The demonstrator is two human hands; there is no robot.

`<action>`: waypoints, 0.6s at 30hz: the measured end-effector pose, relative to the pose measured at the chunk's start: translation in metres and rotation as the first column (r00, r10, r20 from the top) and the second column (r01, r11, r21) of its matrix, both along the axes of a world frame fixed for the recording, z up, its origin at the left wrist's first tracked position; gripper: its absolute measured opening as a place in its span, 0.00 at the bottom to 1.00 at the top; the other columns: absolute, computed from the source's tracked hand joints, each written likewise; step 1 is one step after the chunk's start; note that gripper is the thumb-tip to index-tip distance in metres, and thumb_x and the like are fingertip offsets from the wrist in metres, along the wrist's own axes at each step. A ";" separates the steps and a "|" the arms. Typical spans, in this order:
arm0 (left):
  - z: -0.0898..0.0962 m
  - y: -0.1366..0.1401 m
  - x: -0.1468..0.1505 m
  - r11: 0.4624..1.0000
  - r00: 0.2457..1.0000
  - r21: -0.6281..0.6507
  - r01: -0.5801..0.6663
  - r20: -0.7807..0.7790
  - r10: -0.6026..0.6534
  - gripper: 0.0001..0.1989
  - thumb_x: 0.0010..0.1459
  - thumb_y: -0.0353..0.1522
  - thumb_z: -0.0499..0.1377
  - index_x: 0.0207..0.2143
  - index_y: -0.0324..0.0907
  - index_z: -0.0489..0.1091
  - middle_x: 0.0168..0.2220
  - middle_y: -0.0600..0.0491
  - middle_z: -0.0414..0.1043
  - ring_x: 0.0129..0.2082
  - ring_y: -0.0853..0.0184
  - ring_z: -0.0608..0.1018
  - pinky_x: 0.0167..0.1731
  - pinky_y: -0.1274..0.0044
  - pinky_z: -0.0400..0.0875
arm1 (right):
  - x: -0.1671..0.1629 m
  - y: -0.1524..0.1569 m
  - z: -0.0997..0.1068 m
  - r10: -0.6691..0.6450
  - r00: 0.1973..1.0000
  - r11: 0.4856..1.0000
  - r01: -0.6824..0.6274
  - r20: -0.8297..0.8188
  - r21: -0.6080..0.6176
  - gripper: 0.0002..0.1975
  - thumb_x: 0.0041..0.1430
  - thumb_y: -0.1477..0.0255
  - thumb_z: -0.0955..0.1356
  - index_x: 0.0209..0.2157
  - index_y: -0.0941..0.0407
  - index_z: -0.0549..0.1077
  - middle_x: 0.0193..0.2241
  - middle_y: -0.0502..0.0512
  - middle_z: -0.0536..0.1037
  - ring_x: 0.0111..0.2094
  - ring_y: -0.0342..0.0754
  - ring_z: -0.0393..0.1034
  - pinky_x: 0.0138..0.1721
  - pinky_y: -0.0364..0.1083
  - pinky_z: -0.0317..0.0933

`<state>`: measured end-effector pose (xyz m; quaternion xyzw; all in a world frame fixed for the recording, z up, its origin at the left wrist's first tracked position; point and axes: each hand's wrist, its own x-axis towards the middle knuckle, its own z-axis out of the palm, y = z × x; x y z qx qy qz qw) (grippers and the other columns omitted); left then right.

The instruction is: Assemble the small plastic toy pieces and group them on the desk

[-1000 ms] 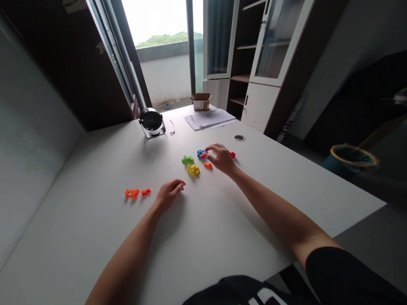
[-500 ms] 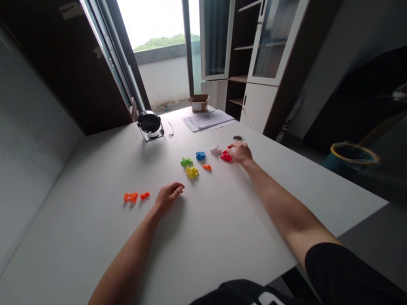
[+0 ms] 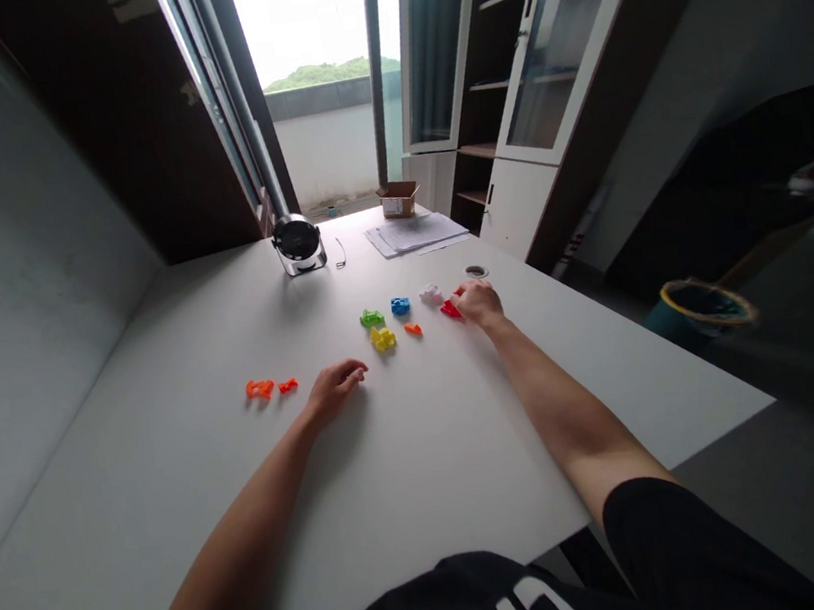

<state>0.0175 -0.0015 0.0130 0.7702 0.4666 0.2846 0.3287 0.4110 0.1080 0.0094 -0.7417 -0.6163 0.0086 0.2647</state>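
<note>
At the right of the small plastic toys, my right hand (image 3: 480, 303) has its fingers closed on a red toy piece (image 3: 450, 310), which partly shows beside the fingertips. My left hand (image 3: 338, 387) rests on the white table (image 3: 427, 444), its fingers loosely stretched out and holding nothing. To its left lie a larger orange piece (image 3: 259, 389) and a smaller orange-red piece (image 3: 287, 386). Between my hands sit a green toy (image 3: 372, 318), a yellow toy (image 3: 383, 339), a blue toy (image 3: 400, 306) and a small orange piece (image 3: 412, 328). A pale pink toy (image 3: 431, 294) is just left of the red one.
Beyond my right hand lies a roll of tape (image 3: 476, 272). Farther back are papers (image 3: 418, 233), an open cardboard box (image 3: 400, 201), a black round device on a stand (image 3: 298, 243) and a thin cord (image 3: 340, 253). A bin (image 3: 706, 303) stands off the table's right side.
The whole view has shifted up slightly. My right hand stays at the red toy piece, and my left hand keeps its place on the table.
</note>
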 end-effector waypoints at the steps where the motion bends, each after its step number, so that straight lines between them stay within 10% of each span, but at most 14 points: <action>1: 0.000 0.000 0.000 1.000 1.000 0.001 -0.001 0.001 0.001 0.15 0.63 0.40 0.54 0.43 0.44 0.77 0.35 0.53 0.79 0.35 0.65 0.78 0.36 0.78 0.69 | 0.000 0.000 0.000 0.003 1.000 1.000 -0.003 -0.001 -0.007 0.12 0.59 0.63 0.69 0.34 0.57 0.78 0.44 0.62 0.78 0.50 0.56 0.66 0.50 0.49 0.61; 18: 0.001 -0.001 0.000 1.000 1.000 0.012 0.001 0.001 -0.001 0.15 0.63 0.40 0.54 0.43 0.44 0.77 0.35 0.53 0.79 0.34 0.66 0.77 0.35 0.78 0.68 | 0.005 0.004 -0.012 0.015 1.000 1.000 -0.015 0.008 0.019 0.13 0.60 0.65 0.68 0.41 0.57 0.80 0.47 0.62 0.77 0.52 0.56 0.65 0.54 0.49 0.59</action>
